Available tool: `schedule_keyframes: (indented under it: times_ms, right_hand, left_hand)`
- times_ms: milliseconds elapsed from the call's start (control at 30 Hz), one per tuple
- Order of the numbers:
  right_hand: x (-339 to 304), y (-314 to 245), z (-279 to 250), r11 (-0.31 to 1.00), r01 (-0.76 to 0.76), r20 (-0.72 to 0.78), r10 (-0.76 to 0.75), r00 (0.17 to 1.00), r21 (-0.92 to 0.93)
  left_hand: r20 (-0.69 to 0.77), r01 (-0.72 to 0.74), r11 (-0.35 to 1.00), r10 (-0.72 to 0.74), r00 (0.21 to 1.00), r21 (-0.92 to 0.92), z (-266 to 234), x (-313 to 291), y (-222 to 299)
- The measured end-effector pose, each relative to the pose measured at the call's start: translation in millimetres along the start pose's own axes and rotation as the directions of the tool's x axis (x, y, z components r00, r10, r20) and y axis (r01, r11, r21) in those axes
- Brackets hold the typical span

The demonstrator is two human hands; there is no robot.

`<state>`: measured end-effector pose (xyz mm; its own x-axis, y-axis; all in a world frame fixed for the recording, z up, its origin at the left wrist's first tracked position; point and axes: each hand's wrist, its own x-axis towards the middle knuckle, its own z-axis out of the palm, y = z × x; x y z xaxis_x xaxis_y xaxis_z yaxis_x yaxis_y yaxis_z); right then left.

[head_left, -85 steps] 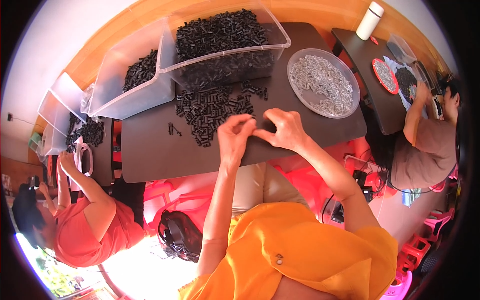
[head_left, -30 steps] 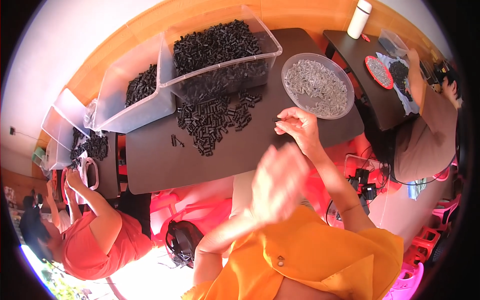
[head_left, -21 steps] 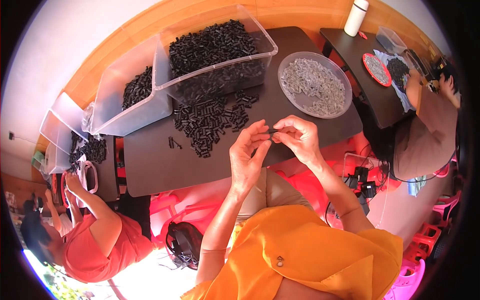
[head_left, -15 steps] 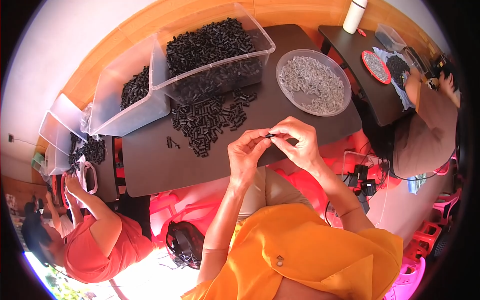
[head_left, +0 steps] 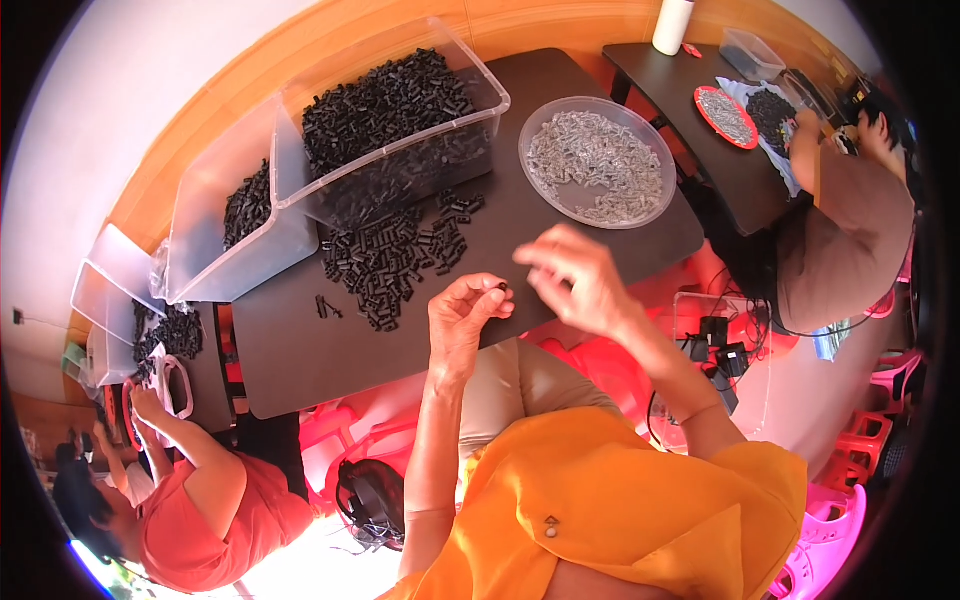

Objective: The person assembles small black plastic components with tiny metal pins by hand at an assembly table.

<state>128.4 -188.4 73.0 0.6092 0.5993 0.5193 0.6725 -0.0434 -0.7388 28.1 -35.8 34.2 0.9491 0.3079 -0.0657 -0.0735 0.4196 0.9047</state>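
Note:
My left hand (head_left: pixel 464 322) is raised over the near edge of the dark table (head_left: pixel 290 375), its thumb and fingertips pinching a small black plastic piece (head_left: pixel 503 287). Only the tip of that piece shows. To its right, my right hand (head_left: pixel 580 280) is slightly blurred and apart from it. Its fingers and thumb look spread, with nothing visible between them. Beyond the hands lies a loose pile of short black tube-like pieces (head_left: pixel 385 265). A round translucent plate (head_left: pixel 640 213) heaped with small clear-grey pieces (head_left: pixel 600 160) stands past my right hand.
Two clear bins, a larger one (head_left: pixel 400 150) and another (head_left: pixel 200 245), hold black pieces at the back left. One person in red (head_left: pixel 225 510) sits at left, another in brown (head_left: pixel 845 235) at a right-hand table (head_left: pixel 660 100). Stools (head_left: pixel 860 450) and cables stand on the floor.
My hands have parted: the right has let go of the black piece and moved away, while the left keeps it pinched. The view has shifted slightly.

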Motion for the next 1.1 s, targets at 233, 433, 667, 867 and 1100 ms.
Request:
schedule_keyframes:
  times_ms: [233,433,667,867,1100]
  right_hand:
    - [36,109,-77,0.820,-0.227,-0.050,0.236,0.970,-0.526]
    - [47,118,-78,0.812,-0.124,0.110,0.225,0.968,-0.570]
    - [53,114,-75,0.814,-0.026,0.172,0.154,0.973,-0.580]
    - [36,55,-35,0.952,-0.286,0.123,0.272,0.954,0.107]
    - [23,17,20,0.979,-0.134,0.322,0.077,0.944,0.156]
  left_hand:
    - [-0.046,-0.053,0.994,0.058,0.997,0.092,-11,11,-14]
    - [-0.069,-0.078,0.992,0.085,0.994,0.102,-12,12,-19]
    - [-0.043,-0.123,0.991,0.125,0.991,0.055,-18,10,-24]
    - [-0.054,-0.120,0.992,0.122,0.991,0.044,-16,10,-21]
    - [-0.067,-0.119,0.992,0.121,0.990,0.046,-16,8,-22]
